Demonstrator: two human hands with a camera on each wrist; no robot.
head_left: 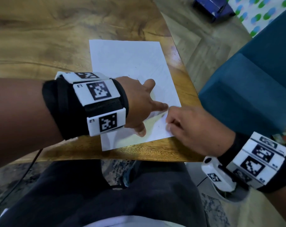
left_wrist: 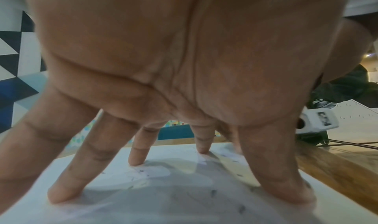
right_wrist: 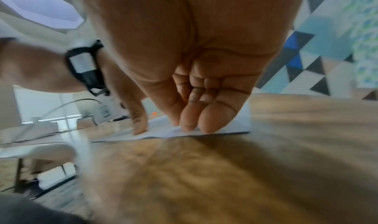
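A white sheet of paper (head_left: pixel 130 63) with faint pencil marks lies on the wooden table (head_left: pixel 40 46) near its front right corner. My left hand (head_left: pixel 139 102) is spread over the sheet's lower half. In the left wrist view its straight fingertips (left_wrist: pixel 65 193) press down on the paper (left_wrist: pixel 184 195). My right hand (head_left: pixel 188 126) sits at the sheet's lower right edge, fingers curled and bunched. In the right wrist view its fingertips (right_wrist: pixel 204 122) meet on the paper (right_wrist: pixel 161 133) just inside the edge. A crease line runs between the two hands.
The table's right edge and front edge lie close to the paper. A teal sofa (head_left: pixel 253 79) stands to the right, and a blue box (head_left: pixel 212 7) sits on the floor beyond. My legs in dark trousers (head_left: pixel 139 194) are below the table edge. A thin cable (head_left: pixel 29 167) hangs at left.
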